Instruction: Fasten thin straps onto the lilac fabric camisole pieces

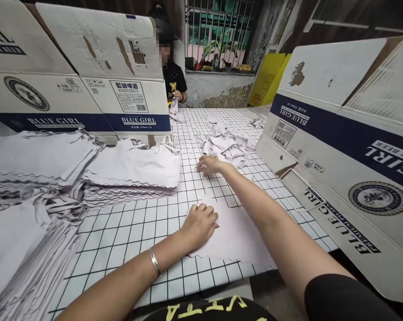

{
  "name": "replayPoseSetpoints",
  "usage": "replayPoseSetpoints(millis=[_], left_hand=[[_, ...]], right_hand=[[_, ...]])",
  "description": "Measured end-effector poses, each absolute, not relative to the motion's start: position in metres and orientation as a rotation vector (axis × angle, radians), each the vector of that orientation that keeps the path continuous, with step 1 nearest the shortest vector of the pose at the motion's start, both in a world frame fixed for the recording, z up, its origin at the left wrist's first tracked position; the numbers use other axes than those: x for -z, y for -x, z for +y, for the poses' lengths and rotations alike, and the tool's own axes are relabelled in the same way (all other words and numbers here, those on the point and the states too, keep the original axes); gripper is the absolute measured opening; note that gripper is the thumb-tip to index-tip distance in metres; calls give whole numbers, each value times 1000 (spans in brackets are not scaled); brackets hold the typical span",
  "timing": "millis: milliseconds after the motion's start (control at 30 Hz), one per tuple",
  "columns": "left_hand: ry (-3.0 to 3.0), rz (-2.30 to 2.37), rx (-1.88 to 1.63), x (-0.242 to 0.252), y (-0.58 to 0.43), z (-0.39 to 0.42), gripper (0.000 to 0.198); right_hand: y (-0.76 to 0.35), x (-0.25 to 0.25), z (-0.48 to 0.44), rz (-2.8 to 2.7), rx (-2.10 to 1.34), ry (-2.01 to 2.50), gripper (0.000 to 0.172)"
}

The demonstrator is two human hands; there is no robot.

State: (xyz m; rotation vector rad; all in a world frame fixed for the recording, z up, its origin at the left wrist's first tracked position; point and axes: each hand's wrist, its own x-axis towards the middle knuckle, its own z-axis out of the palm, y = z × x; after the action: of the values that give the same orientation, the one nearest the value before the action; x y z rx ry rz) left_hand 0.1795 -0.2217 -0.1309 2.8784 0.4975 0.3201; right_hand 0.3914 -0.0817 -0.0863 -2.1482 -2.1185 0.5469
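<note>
Resting the left grip (pixel 201 226) palm down, in a half curl, on a pale cloth piece (pixel 240 238); impossible to tell whether pinching any fabric. Holding the right grip (pixel 208 166) partly open with bent, parted fingers, ahead of the left and just short of a heap of scraps (pixel 230 146); unclear whether touching the gridded surface (pixel 128 232). Bounded to the right of the grips by a cardboard box (pixel 308 129), to the left by a cloth stack (pixel 131 169), with bare grid between stack and left grip. Reaching forward and leftward with the right arm; angling inward with the left, braceleted (pixel 154 261) at the wrist.
</note>
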Motion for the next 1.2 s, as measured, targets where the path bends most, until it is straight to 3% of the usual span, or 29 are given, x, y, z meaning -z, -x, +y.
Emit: replayPoseSetpoints(millis=[67,133,267,400,500,567,667,867,1100,1200], left_hand=[[-2899,492,-299,130,-180,-218,20],[-2915,483,-288,130,-181,-215,19],[-2923,443,-288,130,-183,-212,19],[-2925,444,-267,125,-183,-214,18],[-2914,447,-241,119,-183,-214,17],[-2912,445,-236,117,-183,-215,17],[-2916,442,-252,118,-182,-215,16],[-2911,451,-256,120,-184,-215,16],[-2904,445,-233,116,-183,-216,21],[-2904,454,-212,114,-185,-218,22]], right_hand=[[-400,78,-74,-2290,-564,2124,13],[-409,70,-71,-2330,-613,2122,9],[-422,67,-75,-2449,-554,2112,34],[-425,81,-83,-2569,-288,1980,9],[-422,89,-86,-2546,-209,1898,23],[-420,91,-87,-2491,-286,1868,24],[-418,89,-87,-2335,-482,1880,3],[-418,75,-92,-1936,-738,1909,11],[-431,44,-107,-1636,-1116,1651,18],[-437,39,-118,-1530,-1114,1650,17]])
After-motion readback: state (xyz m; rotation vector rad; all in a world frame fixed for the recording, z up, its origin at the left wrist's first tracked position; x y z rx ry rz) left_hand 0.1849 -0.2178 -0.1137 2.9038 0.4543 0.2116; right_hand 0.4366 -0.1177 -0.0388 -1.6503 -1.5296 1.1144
